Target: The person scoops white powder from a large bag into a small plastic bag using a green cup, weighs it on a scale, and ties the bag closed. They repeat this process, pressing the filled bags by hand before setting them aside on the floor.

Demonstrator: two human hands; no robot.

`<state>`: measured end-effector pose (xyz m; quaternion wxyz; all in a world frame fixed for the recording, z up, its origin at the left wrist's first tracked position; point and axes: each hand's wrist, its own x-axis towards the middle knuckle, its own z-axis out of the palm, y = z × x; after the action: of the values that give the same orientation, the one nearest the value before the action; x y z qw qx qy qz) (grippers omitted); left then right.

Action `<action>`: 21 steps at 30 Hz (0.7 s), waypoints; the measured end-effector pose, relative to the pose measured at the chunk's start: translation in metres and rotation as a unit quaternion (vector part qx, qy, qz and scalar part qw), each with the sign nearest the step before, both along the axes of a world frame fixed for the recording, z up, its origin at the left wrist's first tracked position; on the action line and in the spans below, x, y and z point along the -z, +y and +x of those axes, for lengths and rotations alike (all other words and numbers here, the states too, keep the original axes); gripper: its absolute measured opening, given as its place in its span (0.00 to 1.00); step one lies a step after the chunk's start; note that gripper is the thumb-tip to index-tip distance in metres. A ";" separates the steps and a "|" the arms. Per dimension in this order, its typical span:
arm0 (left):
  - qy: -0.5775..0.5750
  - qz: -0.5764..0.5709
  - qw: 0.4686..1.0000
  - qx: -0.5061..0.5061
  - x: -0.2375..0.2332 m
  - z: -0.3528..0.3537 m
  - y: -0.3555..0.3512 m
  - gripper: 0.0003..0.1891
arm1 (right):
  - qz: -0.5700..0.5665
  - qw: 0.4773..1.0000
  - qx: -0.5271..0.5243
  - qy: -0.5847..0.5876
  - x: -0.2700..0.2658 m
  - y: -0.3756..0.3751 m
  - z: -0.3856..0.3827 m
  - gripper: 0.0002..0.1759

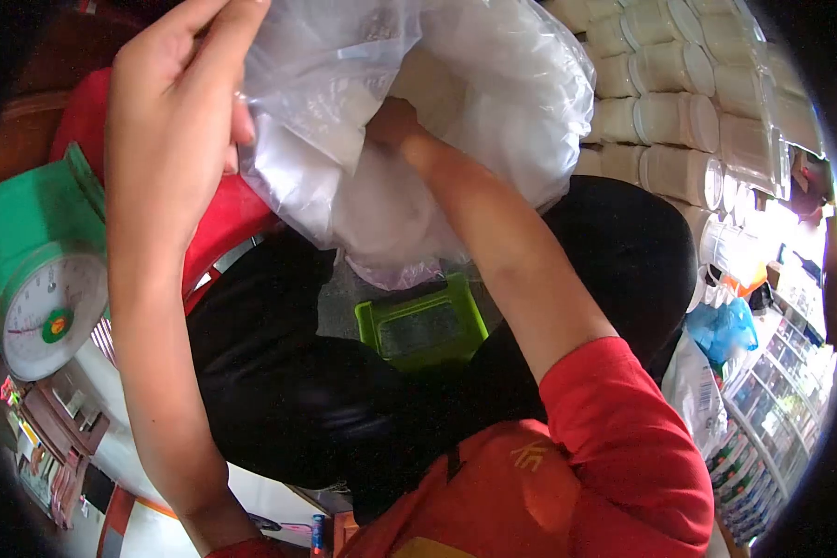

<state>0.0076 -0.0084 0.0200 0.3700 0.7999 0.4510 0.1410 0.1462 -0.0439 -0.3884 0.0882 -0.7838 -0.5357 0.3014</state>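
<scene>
A large clear plastic bag [521, 102] stands open between my knees at the top middle, with pale, whitish contents inside. My left hand [191, 84] pinches the bag's left edge and holds it up. My right arm reaches down into the bag, and my right hand [392, 123] is inside against the pale contents. Its fingers are hidden by the bag and the contents. Beneath the bag, a green tray-like object [423, 325] with a dark panel lies between my legs.
A green dial scale [51, 270] stands at the left beside a red stool [223, 223]. Stacked lidded tubs [674, 121] of pale contents fill the upper right. A blue plastic bag [721, 327] and a shelf rack [781, 372] are at the right.
</scene>
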 end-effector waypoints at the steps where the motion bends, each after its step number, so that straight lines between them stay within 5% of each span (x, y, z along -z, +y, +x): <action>1: -0.035 -0.003 0.999 -0.025 0.014 -0.006 0.008 0.17 | 0.021 1.000 -0.006 0.014 0.006 0.003 0.003 0.30; 11: -0.070 -0.038 0.996 -0.031 0.024 -0.002 0.011 0.17 | -0.027 0.966 0.122 0.226 -0.004 0.014 -0.010 0.30; 13: -0.071 -0.046 0.996 -0.032 0.026 -0.001 0.010 0.17 | 0.199 0.932 0.114 0.282 0.038 0.015 -0.015 0.31; 17: -0.088 -0.043 0.994 -0.043 0.027 -0.002 0.007 0.18 | 0.129 0.950 0.051 0.278 0.003 0.003 0.002 0.29; 19: -0.053 -0.033 0.997 -0.041 0.025 -0.001 0.007 0.19 | 0.091 0.892 0.186 0.401 0.040 -0.004 0.006 0.25; 20: -0.059 -0.031 0.997 -0.043 0.024 -0.002 0.007 0.19 | 0.093 0.895 0.183 0.396 0.060 -0.007 0.008 0.25; 21: -0.059 -0.033 0.997 -0.038 0.024 -0.004 0.007 0.19 | 0.094 0.961 0.104 0.239 0.082 -0.010 0.012 0.23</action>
<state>0.0039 -0.0018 -0.0042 0.4171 0.7595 0.4627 0.1871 0.1582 -0.0538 -0.4703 0.3179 -0.7287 -0.4407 0.4169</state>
